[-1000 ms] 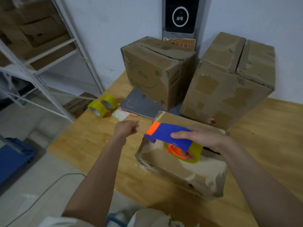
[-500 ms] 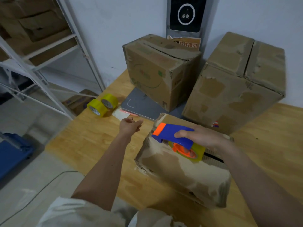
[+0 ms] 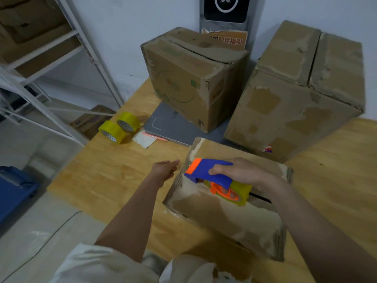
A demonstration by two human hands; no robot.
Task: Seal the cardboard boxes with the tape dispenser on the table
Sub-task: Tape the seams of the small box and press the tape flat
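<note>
The right hand (image 3: 242,170) has its grip clamped around the blue handle of the tape dispenser (image 3: 216,180), which rests on top of the nearest cardboard box (image 3: 224,211), at about five o'clock on the tabletop (image 3: 114,180). The dispenser's orange nose points toward the box's edge at nine o'clock. The left hand (image 3: 165,170) hovers just beside that edge, fingers loosely extended and holding nothing; whether it touches the box cannot be told.

Two more boxes stand farther back: a middle box (image 3: 189,82) at twelve o'clock on a grey pad (image 3: 167,125), and a large box (image 3: 295,103) at two o'clock. Two yellow tape rolls (image 3: 119,127) lie at ten o'clock near the tabletop's edge.

The box looks worn and peeled, so tape may bond poorly to the torn surface. With the left hand not pressing down, the box could slide or the flaps could spread as the dispenser is drawn, leaving a crooked strip.

An orange label (image 3: 226,38) behind the middle box carries Chinese characters, only partly legible. Green print on that box is too faint to read.
</note>
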